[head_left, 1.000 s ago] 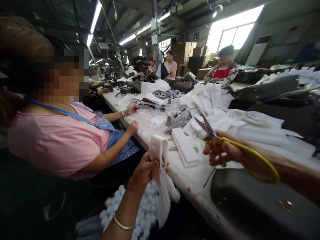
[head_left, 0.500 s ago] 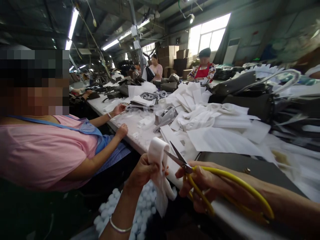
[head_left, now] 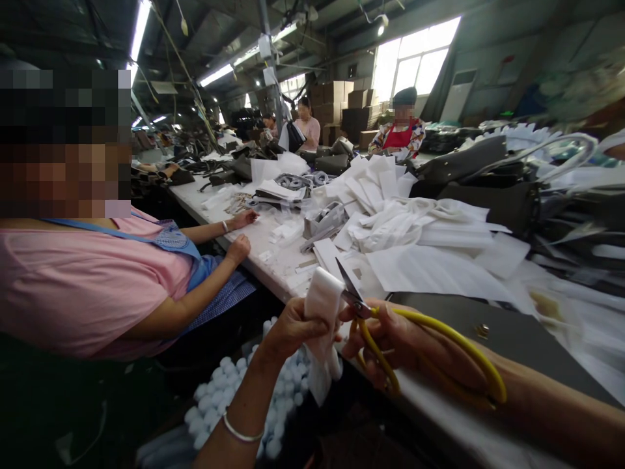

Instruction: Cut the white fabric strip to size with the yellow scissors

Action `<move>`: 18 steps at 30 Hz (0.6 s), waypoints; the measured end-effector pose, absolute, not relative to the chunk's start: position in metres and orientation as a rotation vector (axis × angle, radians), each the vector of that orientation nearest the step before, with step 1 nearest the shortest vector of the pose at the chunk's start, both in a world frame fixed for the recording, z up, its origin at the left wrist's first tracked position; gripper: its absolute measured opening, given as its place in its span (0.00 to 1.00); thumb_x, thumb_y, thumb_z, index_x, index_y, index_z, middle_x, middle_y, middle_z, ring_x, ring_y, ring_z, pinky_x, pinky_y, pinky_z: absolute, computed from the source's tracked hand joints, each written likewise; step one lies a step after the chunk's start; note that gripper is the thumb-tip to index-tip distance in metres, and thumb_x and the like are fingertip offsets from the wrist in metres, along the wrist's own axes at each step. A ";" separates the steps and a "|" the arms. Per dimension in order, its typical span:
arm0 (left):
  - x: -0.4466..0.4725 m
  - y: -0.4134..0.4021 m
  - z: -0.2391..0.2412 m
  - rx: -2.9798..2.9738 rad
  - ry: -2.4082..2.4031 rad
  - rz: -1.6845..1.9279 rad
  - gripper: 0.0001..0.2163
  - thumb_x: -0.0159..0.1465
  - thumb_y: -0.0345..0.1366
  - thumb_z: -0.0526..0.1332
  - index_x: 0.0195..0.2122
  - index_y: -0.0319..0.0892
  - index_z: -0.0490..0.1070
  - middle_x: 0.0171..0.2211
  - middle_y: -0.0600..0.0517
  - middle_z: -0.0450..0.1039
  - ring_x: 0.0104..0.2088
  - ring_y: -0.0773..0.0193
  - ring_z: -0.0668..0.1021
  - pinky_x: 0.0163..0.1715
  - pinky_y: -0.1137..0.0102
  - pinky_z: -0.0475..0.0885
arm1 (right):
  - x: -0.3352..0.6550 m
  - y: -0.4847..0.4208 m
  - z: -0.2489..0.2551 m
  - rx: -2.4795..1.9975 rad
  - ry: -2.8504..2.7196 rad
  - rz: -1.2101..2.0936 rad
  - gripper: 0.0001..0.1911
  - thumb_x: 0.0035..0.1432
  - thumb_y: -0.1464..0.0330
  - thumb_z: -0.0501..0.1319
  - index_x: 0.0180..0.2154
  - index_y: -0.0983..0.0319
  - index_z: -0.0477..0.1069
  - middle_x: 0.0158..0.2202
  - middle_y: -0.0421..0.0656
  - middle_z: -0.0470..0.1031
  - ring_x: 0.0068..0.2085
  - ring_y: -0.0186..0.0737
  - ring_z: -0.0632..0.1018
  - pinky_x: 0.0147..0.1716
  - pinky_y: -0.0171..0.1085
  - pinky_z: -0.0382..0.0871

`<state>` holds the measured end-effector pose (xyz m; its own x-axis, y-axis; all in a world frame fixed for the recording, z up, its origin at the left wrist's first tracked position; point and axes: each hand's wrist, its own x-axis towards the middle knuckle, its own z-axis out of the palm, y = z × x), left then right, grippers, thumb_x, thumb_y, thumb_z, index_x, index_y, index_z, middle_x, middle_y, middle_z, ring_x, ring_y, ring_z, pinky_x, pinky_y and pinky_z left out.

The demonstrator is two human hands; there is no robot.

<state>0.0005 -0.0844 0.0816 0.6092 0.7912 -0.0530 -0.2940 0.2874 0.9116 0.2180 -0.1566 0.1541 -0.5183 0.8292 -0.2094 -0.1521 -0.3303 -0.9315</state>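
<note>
My left hand (head_left: 293, 329) pinches a folded white strip (head_left: 323, 293), whose loop stands up above the fingers and whose loose ends hang below. In my right hand (head_left: 385, 332) is a pair of scissors with yellow handles (head_left: 449, 339). The scissor blades (head_left: 350, 283) are spread at the strip's right side, one of them partly hidden by the loop. Beneath my left hand, many small white balls (head_left: 219, 397) fill a container that is mostly hidden. A dark grey panel (head_left: 439, 319) with a small brass-coloured fitting (head_left: 482, 331) lies beside my right wrist.
White sheets and strips (head_left: 390, 215) are heaped on the long table (head_left: 273, 267). Dark grey bags (head_left: 488, 176) are piled at the right. A co-worker in a pink top (head_left: 97, 280) sits close on the left, one hand (head_left: 241, 219) over the table. Other people work farther back.
The strip and my left hand have moved right, closer to the scissors, so less of the lower blade shows. The co-worker's far hand has shifted right over the table.
</note>
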 end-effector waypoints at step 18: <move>0.041 -0.019 0.157 1.219 0.150 0.898 0.29 0.46 0.49 0.76 0.44 0.40 0.73 0.31 0.51 0.76 0.30 0.61 0.80 0.33 0.68 0.78 | 0.246 -0.126 0.250 -0.975 -1.453 1.747 0.32 0.60 0.42 0.55 0.55 0.57 0.70 0.42 0.51 0.77 0.31 0.41 0.77 0.29 0.40 0.74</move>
